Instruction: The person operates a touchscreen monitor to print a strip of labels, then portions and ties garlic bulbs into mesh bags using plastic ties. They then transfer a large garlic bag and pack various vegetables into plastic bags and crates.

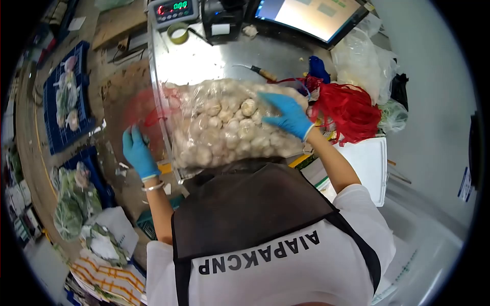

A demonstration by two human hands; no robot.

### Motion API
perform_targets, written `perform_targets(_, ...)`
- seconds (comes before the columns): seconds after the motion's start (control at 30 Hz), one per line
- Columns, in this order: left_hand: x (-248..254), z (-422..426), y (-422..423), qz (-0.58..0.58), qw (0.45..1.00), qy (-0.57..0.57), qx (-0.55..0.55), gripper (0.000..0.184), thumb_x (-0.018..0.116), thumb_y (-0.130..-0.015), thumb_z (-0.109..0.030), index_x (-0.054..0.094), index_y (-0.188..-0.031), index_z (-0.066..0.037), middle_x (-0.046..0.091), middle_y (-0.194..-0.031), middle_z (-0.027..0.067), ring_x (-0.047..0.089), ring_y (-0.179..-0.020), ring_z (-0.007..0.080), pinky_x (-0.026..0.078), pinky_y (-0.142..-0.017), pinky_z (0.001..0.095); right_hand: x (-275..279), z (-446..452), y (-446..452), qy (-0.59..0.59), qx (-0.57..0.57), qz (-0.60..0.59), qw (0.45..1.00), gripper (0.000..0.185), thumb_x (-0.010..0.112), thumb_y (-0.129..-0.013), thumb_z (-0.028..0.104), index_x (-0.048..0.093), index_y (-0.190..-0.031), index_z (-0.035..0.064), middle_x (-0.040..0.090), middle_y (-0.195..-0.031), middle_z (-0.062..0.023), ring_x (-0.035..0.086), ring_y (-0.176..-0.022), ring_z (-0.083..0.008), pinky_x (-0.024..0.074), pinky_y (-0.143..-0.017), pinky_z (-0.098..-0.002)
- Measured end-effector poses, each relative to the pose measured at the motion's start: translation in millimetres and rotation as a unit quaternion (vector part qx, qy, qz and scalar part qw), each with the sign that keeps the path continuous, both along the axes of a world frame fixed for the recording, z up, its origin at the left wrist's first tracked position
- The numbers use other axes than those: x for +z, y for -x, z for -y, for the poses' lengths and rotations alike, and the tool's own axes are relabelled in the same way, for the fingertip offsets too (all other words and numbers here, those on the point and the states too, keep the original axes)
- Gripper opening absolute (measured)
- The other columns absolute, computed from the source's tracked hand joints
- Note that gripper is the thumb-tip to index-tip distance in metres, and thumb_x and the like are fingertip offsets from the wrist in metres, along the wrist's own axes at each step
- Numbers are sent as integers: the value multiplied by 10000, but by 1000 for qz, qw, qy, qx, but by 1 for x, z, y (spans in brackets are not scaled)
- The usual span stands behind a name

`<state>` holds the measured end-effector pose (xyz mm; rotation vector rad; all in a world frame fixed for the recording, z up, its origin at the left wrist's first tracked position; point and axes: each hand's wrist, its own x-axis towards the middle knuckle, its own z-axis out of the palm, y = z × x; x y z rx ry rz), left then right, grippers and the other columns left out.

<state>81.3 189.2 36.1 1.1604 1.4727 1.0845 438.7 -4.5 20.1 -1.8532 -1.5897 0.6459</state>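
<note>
Bag of pale bulbs (224, 125) is lying across the counter (196, 66), likely heavy, shifting, slippery; ends probably offering best hold. Right hand (292, 115) is spreading wide over it; left hand (140, 155) is hovering near red netting (137, 109), grip unclear.

Grey wall (434, 76), metal tabletop (204, 58), brown floor (115, 102)
</note>
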Motion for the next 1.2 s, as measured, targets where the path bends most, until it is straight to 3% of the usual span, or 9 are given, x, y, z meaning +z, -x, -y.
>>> perform_targets(0.03,-4,1,2,3,1000,-1,-5,181,569,-970,-183,647,-1002,-23,495,-680,-32,415,-579,40,339,-507,216,12,-2,-1,26,-69,-117,990,496,684,-872,175,542,-1341,92,617,-1231,-132,591,-1104,-239,455,-965,-343)
perform_targets(0.17,-6,8,-4,25,999,-13,-24,198,575,-971,-182,640,-1017,0,516,-690,-23,441,-591,41,369,-519,214,54,-24,6,0,-96,-55,994,295,620,-911,112,655,-1204,102,682,-1038,-97,645,-959,-209,505,-843,-320)
perform_targets(0.37,2,18,-13,41,999,-12,-23,173,564,-968,-135,641,-1043,1,531,-700,-25,443,-592,40,383,-533,204,-19,-64,57,129,69,242,959,297,669,-824,233,645,-1108,151,571,-1053,-127,601,-945,-323,512,-810,-407)
perform_targets(0.57,-6,29,7,52,999,-3,6,170,578,-968,-159,652,-1034,-21,539,-695,-20,426,-566,45,344,-506,205,-27,-64,31,83,93,97,987,397,748,-726,172,636,-1107,154,540,-1028,-141,567,-976,-345,493,-838,-411)
perform_targets(0.63,-15,33,13,58,998,8,23,175,579,-970,-162,653,-1037,-20,545,-705,-20,428,-572,43,351,-512,204,-18,-56,22,127,87,-26,988,445,758,-765,173,617,-1184,128,570,-1152,-90,598,-989,-240,488,-861,-345)
perform_targets(0.73,-18,37,15,66,998,15,5,172,580,-970,-159,650,-1033,-15,542,-712,-23,430,-585,41,359,-522,202,18,-51,16,158,4,-326,932,497,706,-857,200,546,-1300,42,559,-1316,-26,579,-1025,-98,457,-922,-241)
perform_targets(0.87,-17,36,5,62,998,24,3,167,577,-967,-148,648,-1029,-10,542,-711,-24,440,-596,40,376,-533,203,26,-35,15,99,-58,-565,817,508,673,-872,198,534,-1339,55,600,-1221,-40,580,-1020,-99,466,-936,-241)
perform_targets(1.03,-5,28,-1,52,999,0,-11,175,566,-968,-150,648,-1028,-8,557,-702,-24,470,-599,41,404,-545,202,26,-35,-21,-19,-158,-250,955,385,651,-843,116,580,-1218,65,601,-1195,-54,588,-1000,-124,521,-901,-274)
perform_targets(1.2,-10,33,-46,42,995,-6,-89,191,545,-975,-151,657,-1065,-25,621,-727,8,511,-613,59,416,-580,231,46,-42,-26,101,-107,-345,927,256,624,-888,200,605,-1103,61,630,-1116,-57,608,-939,-119,517,-798,-266)
